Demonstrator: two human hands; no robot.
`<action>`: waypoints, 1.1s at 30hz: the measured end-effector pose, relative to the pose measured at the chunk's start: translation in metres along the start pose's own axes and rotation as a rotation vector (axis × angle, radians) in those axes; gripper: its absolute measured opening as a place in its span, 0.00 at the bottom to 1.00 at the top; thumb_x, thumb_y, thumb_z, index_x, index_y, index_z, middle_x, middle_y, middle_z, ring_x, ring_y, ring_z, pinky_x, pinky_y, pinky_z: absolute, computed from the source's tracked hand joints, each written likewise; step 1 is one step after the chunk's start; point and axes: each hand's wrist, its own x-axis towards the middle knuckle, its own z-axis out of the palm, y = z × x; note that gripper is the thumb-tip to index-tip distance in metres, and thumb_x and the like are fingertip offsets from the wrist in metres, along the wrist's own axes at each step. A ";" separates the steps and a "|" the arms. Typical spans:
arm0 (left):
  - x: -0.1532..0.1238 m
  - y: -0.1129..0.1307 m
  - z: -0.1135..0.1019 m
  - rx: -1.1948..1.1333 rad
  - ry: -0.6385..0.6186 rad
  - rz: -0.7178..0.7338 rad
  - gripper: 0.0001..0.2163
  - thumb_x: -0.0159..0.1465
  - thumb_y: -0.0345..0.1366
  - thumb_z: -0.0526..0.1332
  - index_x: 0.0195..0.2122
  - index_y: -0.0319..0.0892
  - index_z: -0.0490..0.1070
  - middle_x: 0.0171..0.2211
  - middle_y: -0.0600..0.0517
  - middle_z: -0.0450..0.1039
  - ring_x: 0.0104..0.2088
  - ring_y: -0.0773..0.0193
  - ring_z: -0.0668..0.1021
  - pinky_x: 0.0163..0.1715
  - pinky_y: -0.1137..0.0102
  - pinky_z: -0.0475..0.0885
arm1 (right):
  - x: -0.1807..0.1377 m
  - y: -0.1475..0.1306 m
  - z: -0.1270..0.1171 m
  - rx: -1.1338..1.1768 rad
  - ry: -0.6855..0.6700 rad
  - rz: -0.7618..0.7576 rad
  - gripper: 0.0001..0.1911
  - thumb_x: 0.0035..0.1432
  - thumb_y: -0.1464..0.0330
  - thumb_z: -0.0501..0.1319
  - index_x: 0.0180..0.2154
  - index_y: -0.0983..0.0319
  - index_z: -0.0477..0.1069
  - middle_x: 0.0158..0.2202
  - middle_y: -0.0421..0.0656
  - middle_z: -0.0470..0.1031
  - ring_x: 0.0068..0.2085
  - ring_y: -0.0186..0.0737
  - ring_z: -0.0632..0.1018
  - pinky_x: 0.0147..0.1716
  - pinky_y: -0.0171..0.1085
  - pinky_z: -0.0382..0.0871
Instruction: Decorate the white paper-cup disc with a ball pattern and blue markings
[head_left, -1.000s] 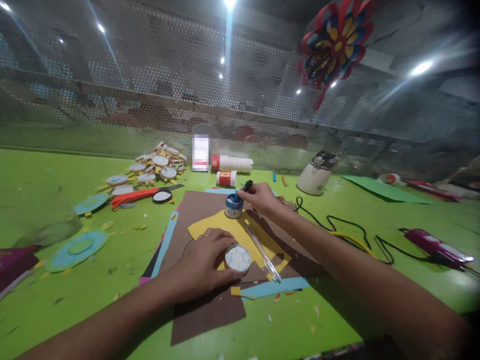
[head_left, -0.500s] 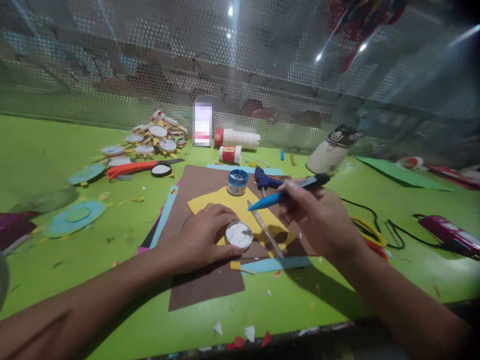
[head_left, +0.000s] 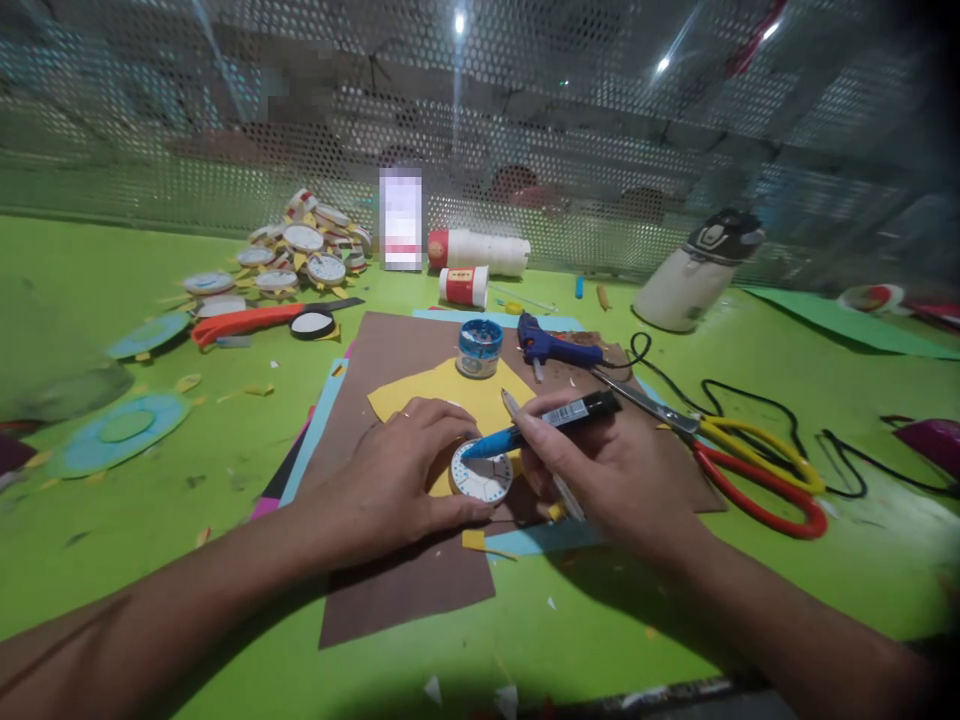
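My left hand (head_left: 397, 470) rests on the yellow paper (head_left: 442, 395) with its fingers curled round a small white round clock-face disc (head_left: 482, 478), pinning it down. My right hand (head_left: 600, 470) grips a brush (head_left: 540, 425) with a black handle and a blue tip. The blue tip touches the upper left edge of the disc. A small blue paint jar (head_left: 478, 347) stands open just beyond, on the brown sheet (head_left: 409, 590).
A blue glue gun (head_left: 551, 348) and red-and-yellow scissors (head_left: 750, 470) lie to the right, with a black cord (head_left: 750, 410). Several finished clock discs (head_left: 300, 250) are piled at the back left, near paper cups (head_left: 472, 255). A white kettle (head_left: 694, 270) stands at the back right.
My right hand came back from the paint jar with the brush and brought its blue tip down onto the disc. The left hand stayed on the disc.
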 end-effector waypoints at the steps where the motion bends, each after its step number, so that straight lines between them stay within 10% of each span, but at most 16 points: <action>1: 0.000 0.000 0.000 0.001 0.002 -0.002 0.23 0.57 0.47 0.70 0.50 0.43 0.71 0.53 0.45 0.71 0.54 0.47 0.70 0.52 0.51 0.68 | 0.000 0.000 0.000 -0.001 0.003 -0.002 0.11 0.58 0.61 0.65 0.33 0.62 0.69 0.16 0.33 0.69 0.17 0.31 0.71 0.16 0.30 0.67; 25: -0.001 -0.001 0.000 0.002 -0.006 0.004 0.22 0.57 0.45 0.70 0.50 0.44 0.71 0.54 0.45 0.70 0.54 0.48 0.70 0.53 0.51 0.68 | 0.000 0.005 0.000 -0.095 0.008 -0.031 0.11 0.58 0.61 0.64 0.33 0.62 0.70 0.17 0.33 0.69 0.17 0.30 0.70 0.16 0.28 0.64; 33: 0.003 0.002 -0.001 -0.009 -0.005 -0.004 0.23 0.57 0.45 0.70 0.51 0.43 0.72 0.53 0.45 0.71 0.53 0.47 0.71 0.52 0.51 0.69 | 0.005 0.008 0.000 -0.238 0.030 -0.064 0.21 0.60 0.59 0.63 0.20 0.62 0.67 0.16 0.37 0.68 0.20 0.30 0.69 0.18 0.29 0.63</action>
